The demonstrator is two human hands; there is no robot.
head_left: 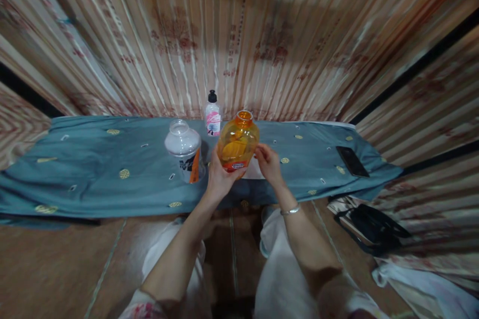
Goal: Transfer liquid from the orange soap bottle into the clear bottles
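My left hand (220,174) is wrapped round the lower left side of a translucent orange plastic jar (239,142) with no lid on its neck and a red label low down. Beside the jar's right side, the fingers of my right hand (267,160) are curled and pinched together; what lies between them, if anything, I cannot make out. A flat white piece (255,168), perhaps paper, shows behind the jar, partly hidden. Left of my hands stands a clear, lidless plastic jar (183,147) with a black and orange label. Behind it is a pink-labelled bottle (213,117) with a black cap.
A teal patterned cloth (123,149) covers the long table in front of me. Toward its right end lies a black phone (352,161). On the tiled floor to the right rests a black bag (377,227). Pleated curtains (239,35) hang behind and at both sides.
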